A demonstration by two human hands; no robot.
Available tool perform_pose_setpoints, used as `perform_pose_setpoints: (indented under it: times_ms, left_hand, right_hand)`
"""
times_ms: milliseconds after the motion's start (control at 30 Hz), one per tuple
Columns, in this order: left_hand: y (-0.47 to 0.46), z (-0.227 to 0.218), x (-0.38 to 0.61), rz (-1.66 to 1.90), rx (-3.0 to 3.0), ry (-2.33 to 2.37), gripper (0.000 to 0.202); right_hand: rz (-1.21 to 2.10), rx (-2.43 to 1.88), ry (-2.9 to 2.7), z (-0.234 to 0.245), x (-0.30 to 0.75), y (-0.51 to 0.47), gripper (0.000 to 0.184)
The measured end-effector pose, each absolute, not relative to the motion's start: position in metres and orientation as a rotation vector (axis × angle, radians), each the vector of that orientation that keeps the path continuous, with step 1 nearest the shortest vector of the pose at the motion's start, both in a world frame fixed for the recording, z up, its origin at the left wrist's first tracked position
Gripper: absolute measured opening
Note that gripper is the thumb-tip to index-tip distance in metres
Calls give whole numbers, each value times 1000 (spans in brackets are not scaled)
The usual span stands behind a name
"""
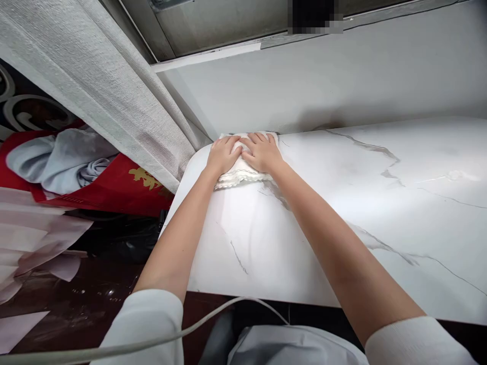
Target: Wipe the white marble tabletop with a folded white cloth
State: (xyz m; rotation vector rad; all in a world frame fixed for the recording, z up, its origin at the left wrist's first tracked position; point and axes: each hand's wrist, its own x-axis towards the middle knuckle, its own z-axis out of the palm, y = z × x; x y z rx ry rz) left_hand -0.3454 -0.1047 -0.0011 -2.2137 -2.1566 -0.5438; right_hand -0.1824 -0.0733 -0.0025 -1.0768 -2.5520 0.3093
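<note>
A folded white cloth (243, 174) with a wavy edge lies on the white marble-patterned table (266, 253), at its far left end by the wall. My left hand (223, 156) rests flat on the left half of the cloth, fingers stretched out and slightly apart. On the right half lies my right hand (262, 153), its palm down and its fingers spread toward the wall. The two thumbs nearly meet in the middle. Both arms reach forward over the table, and the palms' undersides are hidden.
A grey-white curtain (125, 86) hangs at the table's left end. Beyond it, grey cloth (64, 157) lies on a red bag-like item (114, 187) with gold print. A pale wall (323, 81) borders the table's back. A white cable (213, 312) crosses below the table's front edge.
</note>
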Motion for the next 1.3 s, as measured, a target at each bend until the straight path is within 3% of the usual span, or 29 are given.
perform_pose_setpoints:
  times_ms: [667, 1000, 1300]
  left_hand:
    - [-80, -7, -352, -631, -2264, -2135, 44]
    - [-135, 0, -332, -676, -2361, -2118, 43]
    - [-225, 6, -307, -462, -2436, -2065, 47]
  right_hand:
    - [315, -1151, -2495, -6, -184, -60, 53]
    - [235, -1197, -2472, -11, -164, -118, 54]
    - [162, -1123, -2525, -15, -135, -197, 55]
